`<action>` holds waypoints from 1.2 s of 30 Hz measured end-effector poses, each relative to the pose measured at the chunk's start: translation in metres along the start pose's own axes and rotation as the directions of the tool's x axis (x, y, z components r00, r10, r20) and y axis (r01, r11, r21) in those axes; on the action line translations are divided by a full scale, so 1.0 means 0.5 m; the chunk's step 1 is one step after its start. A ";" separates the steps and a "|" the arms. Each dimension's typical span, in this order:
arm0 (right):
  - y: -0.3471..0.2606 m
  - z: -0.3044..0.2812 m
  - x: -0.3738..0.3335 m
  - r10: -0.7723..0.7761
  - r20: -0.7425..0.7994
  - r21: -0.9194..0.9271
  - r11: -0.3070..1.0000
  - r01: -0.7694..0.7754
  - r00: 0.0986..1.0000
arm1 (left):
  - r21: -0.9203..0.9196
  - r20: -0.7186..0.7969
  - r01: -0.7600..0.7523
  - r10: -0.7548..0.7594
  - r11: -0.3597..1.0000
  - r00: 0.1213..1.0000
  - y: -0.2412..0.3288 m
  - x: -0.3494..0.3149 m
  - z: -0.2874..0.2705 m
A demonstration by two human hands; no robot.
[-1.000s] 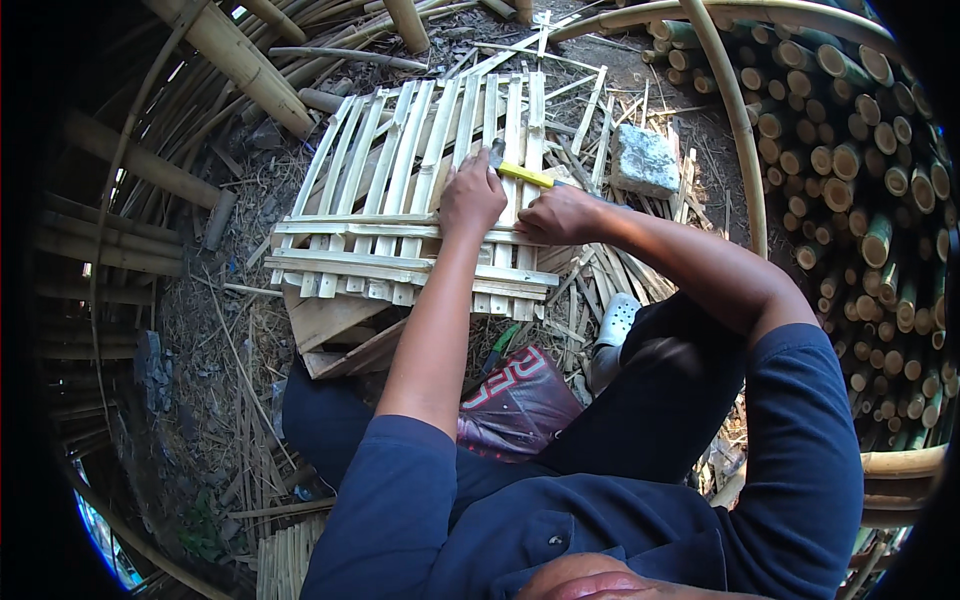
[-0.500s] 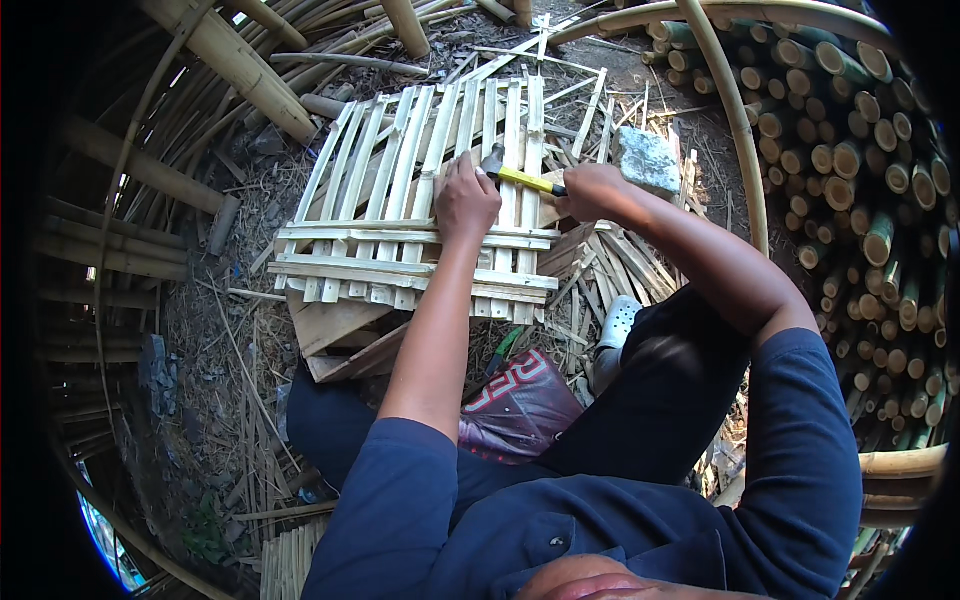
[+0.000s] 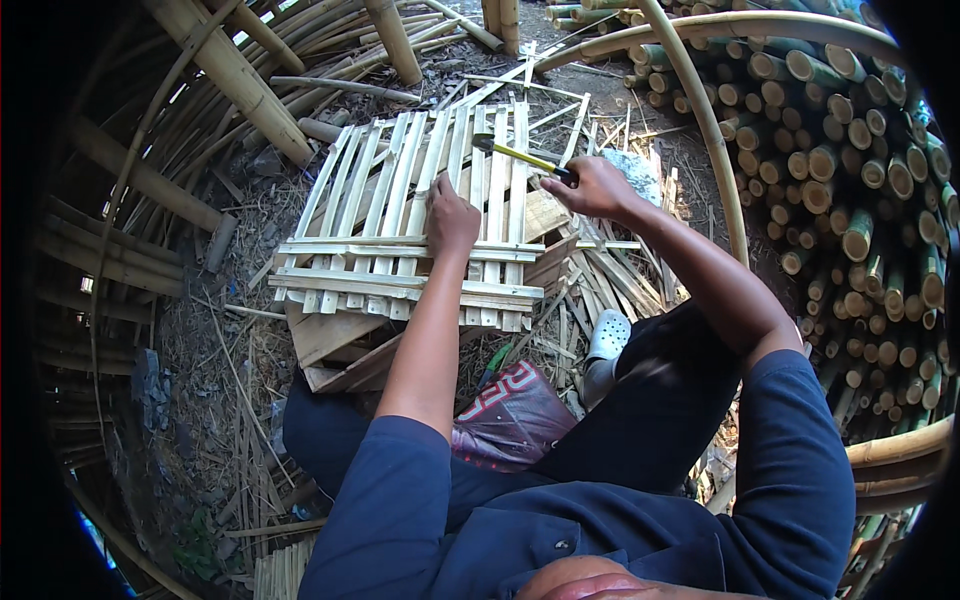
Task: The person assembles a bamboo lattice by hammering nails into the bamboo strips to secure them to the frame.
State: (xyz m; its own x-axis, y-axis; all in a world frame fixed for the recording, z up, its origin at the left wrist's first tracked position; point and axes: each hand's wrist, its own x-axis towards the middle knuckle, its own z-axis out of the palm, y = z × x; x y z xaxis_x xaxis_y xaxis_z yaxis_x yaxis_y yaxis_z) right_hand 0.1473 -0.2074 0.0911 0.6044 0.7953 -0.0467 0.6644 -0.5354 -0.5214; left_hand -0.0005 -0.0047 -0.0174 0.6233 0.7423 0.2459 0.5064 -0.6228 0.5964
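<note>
A panel of pale bamboo slats (image 3: pixel 407 190) lies before me, its long strips crossed by a few strips near its closer edge. My right hand (image 3: pixel 592 188) grips a hammer (image 3: pixel 530 158) with a yellow and black handle. The hammer's head is apart from my left hand, over the slats at the panel's right part. My left hand (image 3: pixel 452 215) rests on the panel with its fingers curled in against a slat. What those fingers pinch, if anything, is too small to make out.
Under the panel are wooden boards (image 3: pixel 335 335). A pale stone block (image 3: pixel 632 175) sits beyond my right hand, with split bamboo scraps (image 3: pixel 610 275) around it. Cut bamboo poles (image 3: pixel 820 195) are stacked at the right. A curved bamboo pole (image 3: pixel 712 130) rises in front of them.
The hammer's head has moved away from my left fingers, up and toward the far side. My left hand's fingers have curled in tighter. The whole view has shifted slightly.
</note>
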 end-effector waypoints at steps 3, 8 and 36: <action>0.001 -0.038 -0.042 -0.166 -0.126 0.101 0.979 0.179 0.978 | 0.237 0.095 -0.187 0.169 0.953 0.981 -0.026 0.011 0.015; 0.069 -0.034 -0.099 -0.006 0.208 -0.029 0.999 0.013 0.978 | 0.260 0.260 -0.223 0.155 0.939 0.953 -0.010 0.019 0.018; 0.178 0.045 -0.113 -0.009 0.187 0.091 0.996 -0.008 0.982 | 0.199 0.233 -0.156 0.108 0.967 0.967 -0.016 0.022 0.027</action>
State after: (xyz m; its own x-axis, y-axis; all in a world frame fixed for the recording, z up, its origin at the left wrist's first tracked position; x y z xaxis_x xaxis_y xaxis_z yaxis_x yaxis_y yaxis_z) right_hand 0.1624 -0.2933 0.0283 0.5052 0.8393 -0.2007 0.6165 -0.5138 -0.5966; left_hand 0.0100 0.0051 -0.0298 0.7958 0.5926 0.1244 0.5113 -0.7677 0.3862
